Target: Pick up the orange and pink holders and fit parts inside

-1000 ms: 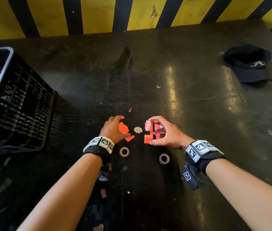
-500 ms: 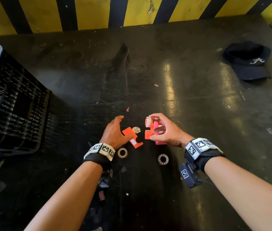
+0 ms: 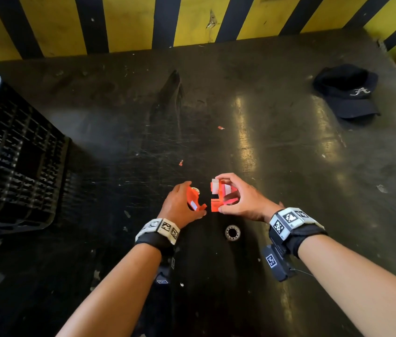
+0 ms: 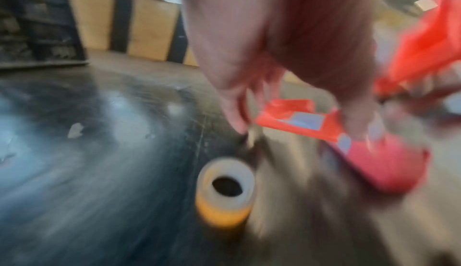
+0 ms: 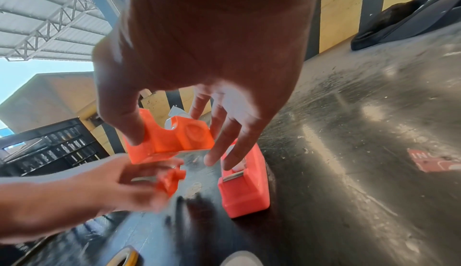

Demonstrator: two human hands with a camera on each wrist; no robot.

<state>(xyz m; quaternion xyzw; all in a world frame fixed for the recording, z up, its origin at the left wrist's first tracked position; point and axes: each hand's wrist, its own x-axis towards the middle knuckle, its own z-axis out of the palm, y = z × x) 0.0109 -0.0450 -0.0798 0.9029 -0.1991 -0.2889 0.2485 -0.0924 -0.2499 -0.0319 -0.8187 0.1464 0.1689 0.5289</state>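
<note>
- Far over at the left edge of the head view sits a black crate (image 3: 14, 152), well apart from my hands on the dark table (image 3: 289, 166).
- Next, just left of centre, my left hand (image 3: 180, 205) curls its fingers and thumb round a flat orange piece (image 3: 195, 200); the left wrist view is blurred, yet it shows the piece (image 4: 299, 120) pinched between thumb and fingertips above the table.
- Below that hand in the left wrist view lies a ring-shaped bearing (image 4: 225, 191) on the table, close under the fingers.
- Just right of centre, my right hand (image 3: 240, 198) holds an orange block (image 3: 217, 195), thumb on its near side and fingers curved over the far side; the flat piece is near it, and I cannot tell whether they touch.
- Under my right fingers a second orange block (image 5: 245, 187) rests on the table.
- Lower, between my wrists, another bearing (image 3: 232, 232) lies flat.
- Finally, at upper right of the head view, a dark cap (image 3: 347, 93) lies well apart.
</note>
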